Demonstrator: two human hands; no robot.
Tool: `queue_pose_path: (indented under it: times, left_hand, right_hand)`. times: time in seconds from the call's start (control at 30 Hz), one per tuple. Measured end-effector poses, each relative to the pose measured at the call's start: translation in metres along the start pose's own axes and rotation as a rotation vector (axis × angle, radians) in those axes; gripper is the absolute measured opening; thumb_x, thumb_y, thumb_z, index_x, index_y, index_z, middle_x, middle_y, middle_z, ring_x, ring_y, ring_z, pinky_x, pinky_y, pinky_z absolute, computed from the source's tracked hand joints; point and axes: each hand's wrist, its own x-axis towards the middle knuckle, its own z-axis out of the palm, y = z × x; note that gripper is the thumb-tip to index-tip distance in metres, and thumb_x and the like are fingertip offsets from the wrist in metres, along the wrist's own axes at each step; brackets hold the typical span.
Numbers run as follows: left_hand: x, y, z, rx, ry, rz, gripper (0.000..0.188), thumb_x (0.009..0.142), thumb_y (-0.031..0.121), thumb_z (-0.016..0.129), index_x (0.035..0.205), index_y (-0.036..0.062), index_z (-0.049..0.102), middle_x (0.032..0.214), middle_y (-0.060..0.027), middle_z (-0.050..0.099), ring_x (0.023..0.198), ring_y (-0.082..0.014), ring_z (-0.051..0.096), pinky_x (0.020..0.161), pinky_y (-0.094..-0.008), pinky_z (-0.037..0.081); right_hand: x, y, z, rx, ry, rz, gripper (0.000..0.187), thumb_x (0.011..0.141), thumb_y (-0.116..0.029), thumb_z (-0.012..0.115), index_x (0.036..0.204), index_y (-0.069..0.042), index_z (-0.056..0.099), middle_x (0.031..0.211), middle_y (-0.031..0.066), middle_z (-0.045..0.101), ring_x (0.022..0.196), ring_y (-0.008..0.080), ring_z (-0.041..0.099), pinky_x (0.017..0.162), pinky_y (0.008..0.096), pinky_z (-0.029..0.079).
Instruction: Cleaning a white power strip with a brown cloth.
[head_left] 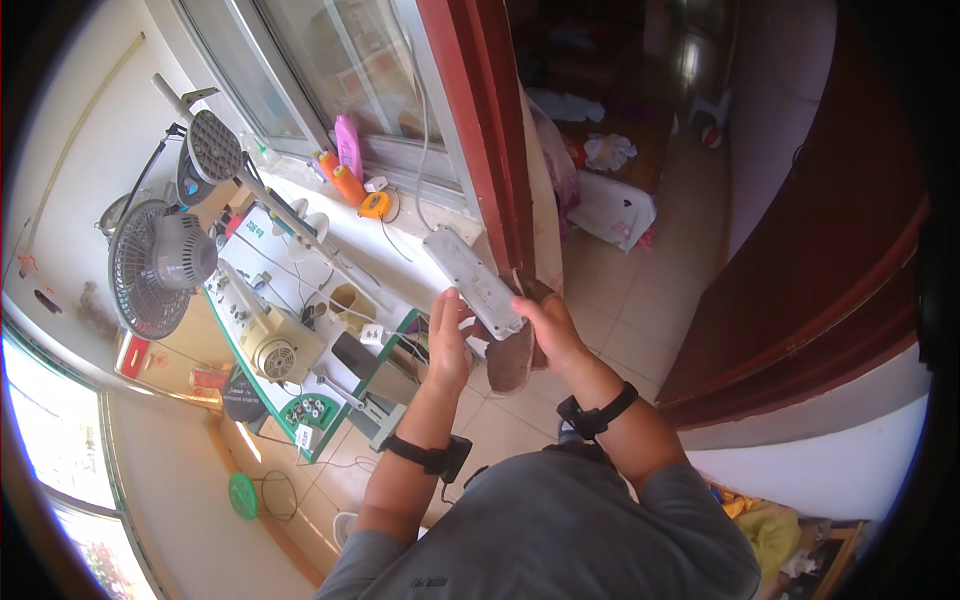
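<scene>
A long white power strip (470,280) slants in front of me between my hands, its plain, screw-dotted side showing. My right hand (550,330) grips its lower right end, thumb laid on top and the fingers hidden behind. Along its left edge my left hand (448,345) is closed on it, with some fingers partly out of sight. From the strip's upper end a pale cord (417,190) runs up beside the window. Beneath the strip, close to my right hand, shows a brown rounded flat piece (510,362); its kind cannot be made out.
To the left stands a sewing machine (265,330) on a white, green-edged table (345,395). A grey fan (160,265) is beside it. Orange thread cones (346,185), a pink bottle (348,145) and a yellow tape measure (376,205) sit on the sill. A dark red door frame (485,130) rises ahead.
</scene>
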Motion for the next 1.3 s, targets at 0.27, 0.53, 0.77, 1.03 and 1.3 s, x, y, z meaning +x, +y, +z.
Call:
queue_pose_path:
  times: [0.27,0.53,0.77,1.03,1.3]
  left_hand:
    - [0.015,0.007,0.004,-0.360,-0.179,-0.084,0.065,0.095,0.054,0.040,0.136,0.0035,0.039,0.128,-0.0115,0.050,0.122,-0.0264,0.046,0.103,-0.0380,0.034]
    - [0.035,0.008,0.008,-0.605,0.034,-0.165,0.070,0.089,0.049,0.055,0.137,0.0055,0.029,0.120,-0.0133,0.048,0.113,-0.0272,0.049,0.100,-0.0490,0.038]
    - [0.055,0.031,0.003,-0.820,0.179,-0.307,0.057,0.091,0.043,0.051,0.130,0.0068,0.032,0.103,-0.0158,0.046,0.090,-0.0290,0.052,0.095,-0.0604,0.042]
    - [0.050,0.021,0.008,-0.560,-0.118,-0.288,0.072,0.090,0.057,0.042,0.137,0.0035,0.029,0.117,-0.0178,0.046,0.105,-0.0320,0.050,0.093,-0.0546,0.040]
    - [0.003,0.022,-0.015,0.804,0.212,0.472,0.068,0.080,0.039,0.061,0.134,0.0027,0.042,0.122,-0.0180,0.051,0.114,-0.0329,0.048,0.098,-0.0440,0.039]
  right_hand:
    - [-0.001,-0.014,0.001,0.267,-0.121,0.363,0.038,0.089,-0.025,0.055,0.117,0.001,0.056,0.104,0.0093,0.063,0.089,0.0162,0.063,0.080,0.0306,0.049]
    - [0.003,0.010,0.004,-0.254,-0.103,-0.023,0.035,0.092,-0.021,0.056,0.119,0.002,0.055,0.109,0.0087,0.063,0.097,0.0145,0.060,0.085,0.0281,0.047]
    - [-0.015,0.001,0.015,-0.494,0.030,-0.594,0.031,0.082,-0.012,0.067,0.111,-0.001,0.062,0.110,0.0154,0.062,0.104,0.0306,0.059,0.091,0.0386,0.044]
    - [0.009,-0.016,0.019,-0.720,-0.012,-0.687,0.048,0.072,-0.016,0.075,0.115,-0.002,0.057,0.110,0.0194,0.059,0.100,0.0380,0.057,0.085,0.0446,0.046]
    - [0.011,-0.044,0.017,-0.760,0.184,-0.721,0.036,0.074,-0.010,0.077,0.104,0.002,0.060,0.096,0.0162,0.063,0.087,0.0296,0.062,0.077,0.0360,0.048]
